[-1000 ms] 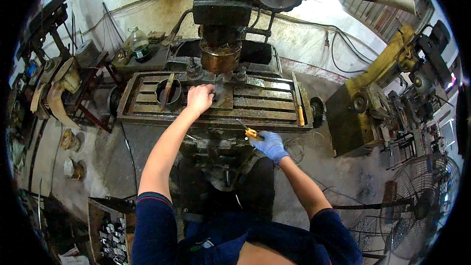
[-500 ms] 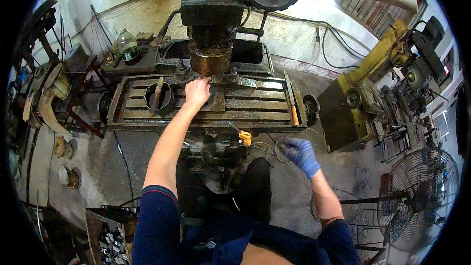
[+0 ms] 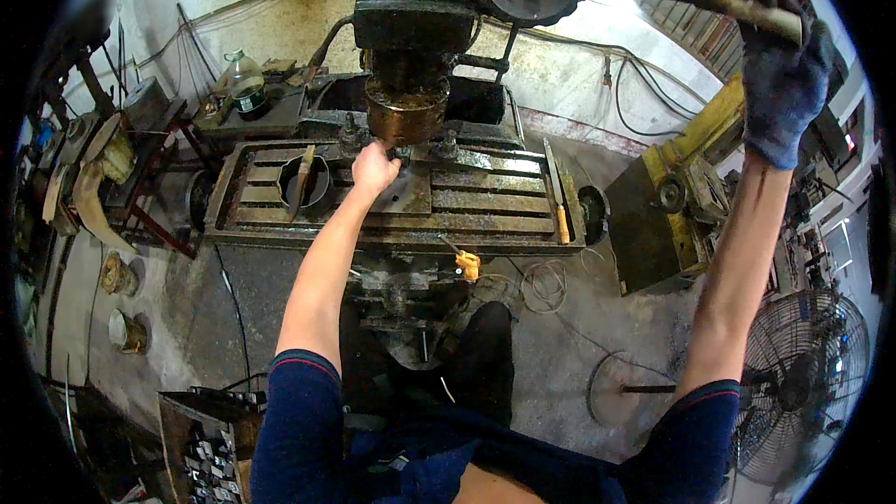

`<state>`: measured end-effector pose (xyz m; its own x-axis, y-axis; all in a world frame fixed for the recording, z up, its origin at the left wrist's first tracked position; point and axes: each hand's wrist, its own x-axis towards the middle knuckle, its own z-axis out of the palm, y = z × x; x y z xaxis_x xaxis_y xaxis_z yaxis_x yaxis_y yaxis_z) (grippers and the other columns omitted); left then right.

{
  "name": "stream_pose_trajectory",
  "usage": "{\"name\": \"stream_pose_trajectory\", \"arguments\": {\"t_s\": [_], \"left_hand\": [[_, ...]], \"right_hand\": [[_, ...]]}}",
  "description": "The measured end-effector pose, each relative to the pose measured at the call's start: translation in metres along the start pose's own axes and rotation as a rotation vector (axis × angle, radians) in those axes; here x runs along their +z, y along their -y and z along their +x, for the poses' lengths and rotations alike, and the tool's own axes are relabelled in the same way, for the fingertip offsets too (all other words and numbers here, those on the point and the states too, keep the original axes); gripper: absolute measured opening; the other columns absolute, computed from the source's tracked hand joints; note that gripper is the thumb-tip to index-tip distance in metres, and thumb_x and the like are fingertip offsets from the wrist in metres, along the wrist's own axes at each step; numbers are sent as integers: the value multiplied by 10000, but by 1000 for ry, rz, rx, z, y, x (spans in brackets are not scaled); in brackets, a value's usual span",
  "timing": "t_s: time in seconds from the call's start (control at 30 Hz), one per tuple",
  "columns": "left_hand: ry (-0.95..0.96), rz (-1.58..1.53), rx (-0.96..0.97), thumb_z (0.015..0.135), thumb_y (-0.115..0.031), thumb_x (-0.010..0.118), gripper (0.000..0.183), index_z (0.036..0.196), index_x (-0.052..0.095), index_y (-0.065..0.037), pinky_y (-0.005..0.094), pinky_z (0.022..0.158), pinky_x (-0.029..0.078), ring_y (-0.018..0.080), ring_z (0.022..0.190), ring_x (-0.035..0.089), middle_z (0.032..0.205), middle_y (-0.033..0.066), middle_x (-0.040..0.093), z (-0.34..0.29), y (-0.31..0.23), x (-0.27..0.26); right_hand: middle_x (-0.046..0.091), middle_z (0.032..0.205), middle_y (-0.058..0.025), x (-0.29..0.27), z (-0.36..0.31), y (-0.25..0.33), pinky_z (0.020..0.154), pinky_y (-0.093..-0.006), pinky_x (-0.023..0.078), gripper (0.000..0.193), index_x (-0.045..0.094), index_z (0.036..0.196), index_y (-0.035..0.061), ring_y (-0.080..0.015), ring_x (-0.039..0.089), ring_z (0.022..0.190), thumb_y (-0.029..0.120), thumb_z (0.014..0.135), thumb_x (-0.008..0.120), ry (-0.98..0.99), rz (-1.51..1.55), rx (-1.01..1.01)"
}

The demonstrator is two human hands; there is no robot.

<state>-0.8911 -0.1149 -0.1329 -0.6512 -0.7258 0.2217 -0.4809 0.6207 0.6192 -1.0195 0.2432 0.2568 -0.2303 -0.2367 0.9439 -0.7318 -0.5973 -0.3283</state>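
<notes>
My bare left hand is closed just under the brown cylindrical spindle head of a milling machine. What its fingers hold is hidden. Below it lies the slotted metal machine table, strewn with metal chips. Up at the right, my right hand, in a blue-grey glove, has its fingers around the pale grip of a long lever handle that runs out from the machine's head.
On the table stand a round tin with a brush and, at the right, a file with a wooden handle. A yellow-orange switch hangs at the front edge. A large fan and a yellow machine stand right.
My right hand has gone from low beside the table up to the lever handle and closed on it. My left hand stays under the spindle head.
</notes>
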Motion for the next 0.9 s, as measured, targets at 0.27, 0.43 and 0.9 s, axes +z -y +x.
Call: {"name": "stream_pose_trajectory", "arguments": {"t_s": [0.27,0.43,0.9], "left_hand": [[-76,28,-45,641,-245,691,304,755,632,31,438,699,501,362,775,618,771,214,631,-4,15,2],[-100,23,-41,634,-250,707,305,648,616,41,435,667,505,367,742,620,726,217,625,-2,11,4],[-60,24,-64,636,-252,713,309,670,625,41,434,678,505,366,755,621,755,224,628,2,10,6]], "right_hand": [[574,943,-173,18,-117,-7,952,-488,351,441,512,881,16,-368,541,1004,451,886,435,-23,-93,-51],[552,834,-133,25,-156,-14,959,-516,317,422,464,781,46,-374,527,999,456,877,454,-143,-158,-10],[597,817,-136,32,-164,-16,867,-396,412,486,511,749,3,-298,578,938,469,877,461,-184,-359,-58]]}}
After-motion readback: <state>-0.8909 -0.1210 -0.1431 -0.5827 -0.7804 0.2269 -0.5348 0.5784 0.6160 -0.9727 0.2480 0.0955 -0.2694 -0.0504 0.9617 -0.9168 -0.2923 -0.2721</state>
